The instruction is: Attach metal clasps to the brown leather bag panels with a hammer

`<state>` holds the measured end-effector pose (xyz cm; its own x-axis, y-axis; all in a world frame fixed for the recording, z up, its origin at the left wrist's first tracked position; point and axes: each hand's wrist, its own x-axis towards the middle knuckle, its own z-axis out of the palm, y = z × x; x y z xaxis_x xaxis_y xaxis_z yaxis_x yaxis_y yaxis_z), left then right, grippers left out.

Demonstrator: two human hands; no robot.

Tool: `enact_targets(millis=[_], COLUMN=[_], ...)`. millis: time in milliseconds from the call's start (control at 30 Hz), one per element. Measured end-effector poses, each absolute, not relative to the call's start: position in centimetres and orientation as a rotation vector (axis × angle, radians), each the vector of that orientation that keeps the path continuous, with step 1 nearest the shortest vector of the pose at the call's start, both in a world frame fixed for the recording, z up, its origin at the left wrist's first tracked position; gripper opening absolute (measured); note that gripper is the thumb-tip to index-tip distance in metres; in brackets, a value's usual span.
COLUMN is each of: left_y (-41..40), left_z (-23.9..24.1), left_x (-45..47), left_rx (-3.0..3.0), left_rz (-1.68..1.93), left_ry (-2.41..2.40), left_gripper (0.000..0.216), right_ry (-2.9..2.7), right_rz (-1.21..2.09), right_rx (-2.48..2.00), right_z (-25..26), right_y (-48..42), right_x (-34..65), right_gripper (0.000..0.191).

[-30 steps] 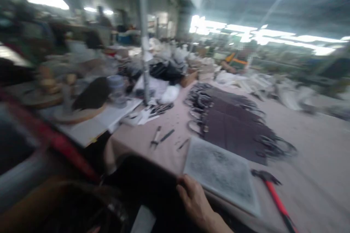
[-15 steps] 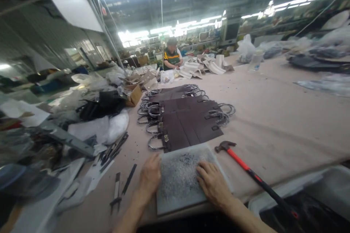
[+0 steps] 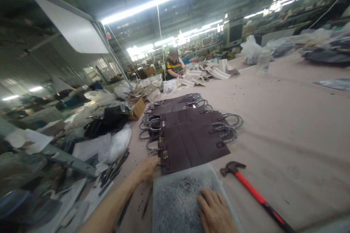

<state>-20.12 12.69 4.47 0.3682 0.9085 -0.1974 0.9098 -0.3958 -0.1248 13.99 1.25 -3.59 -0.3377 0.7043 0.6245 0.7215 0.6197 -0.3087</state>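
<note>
My left hand [image 3: 149, 167] reaches over the left edge of the nearest dark brown bag panel [image 3: 194, 145]. It covers the place of that panel's left handle; its fingers are blurred, so whether they grip is unclear. My right hand [image 3: 214, 209] lies flat, fingers spread, on a grey slab [image 3: 175, 204] strewn with dark specks. Several bag panels overlap in a row beyond the slab, with wrapped loop handles [image 3: 231, 131] at both sides and small gold fittings [image 3: 164, 154] at the left. A claw hammer [image 3: 250, 187] with a red and black handle lies right of the slab.
Dark strip-like tools [image 3: 147, 202] lie left of the slab. Plastic bags, scraps and a black bag [image 3: 108, 120] crowd the left side near a cardboard box [image 3: 137, 108]. A clear jar [image 3: 264, 62] stands at the back right. Another person [image 3: 174, 65] works at the far end.
My left hand has left the slab's left edge and moved forward to the nearest panel's left handle. My right hand stays on the slab. The whole view has shifted slightly downward in the picture.
</note>
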Motion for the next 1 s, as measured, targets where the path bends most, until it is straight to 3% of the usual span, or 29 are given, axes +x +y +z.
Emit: enact_targets(millis=[167, 267, 333, 400, 533, 667, 800, 1000], left_y=[12.1, 8.2, 3.8, -1.6, -11.0, -13.3, -10.9, -10.4], left_z=[14.5, 20.0, 20.8, 18.8, 9.2, 2.2, 1.3, 1.6], left_x=[-20.8, -21.4, -21.0, -19.4, -11.6, -1.4, 3.7, 4.2], left_rx=[2.874, 3.057, 3.078, 2.988, 2.463, 2.041, 1.734, 1.615], left_rz=[-0.323, -0.055, 0.187, 0.418, 0.756, 0.858, 0.874, 0.860], left_ry=[1.620, 1.713, 1.784, 1.806, 1.888, 1.945, 1.980, 1.812], left_gripper=[0.019, 0.020, 0.020, 0.018, 0.015, 0.026, 0.031, 0.033], right_ry=[-2.049, -2.053, -2.098, -2.139, -2.041, -1.782, -1.912, -2.185], right_rz=[0.009, 0.107, 0.152, 0.192, 0.294, 0.516, 0.662, 0.489], right_rx=[-1.138, -1.177, -1.180, -1.179, -1.137, -1.075, -0.982, -1.007], right_z=[-3.8, -2.7, -1.9, -1.4, -2.0, -3.1, -2.8, -2.1], right_y=[1.1, 0.7, 0.5, 0.6, 1.1, 1.7, 2.1, 1.9], right_x=[13.7, 13.7, 13.7, 13.8, 14.1, 15.3, 16.1, 15.6], right_gripper=[0.032, 0.028, 0.025, 0.022, 0.025, 0.030, 0.027, 0.036])
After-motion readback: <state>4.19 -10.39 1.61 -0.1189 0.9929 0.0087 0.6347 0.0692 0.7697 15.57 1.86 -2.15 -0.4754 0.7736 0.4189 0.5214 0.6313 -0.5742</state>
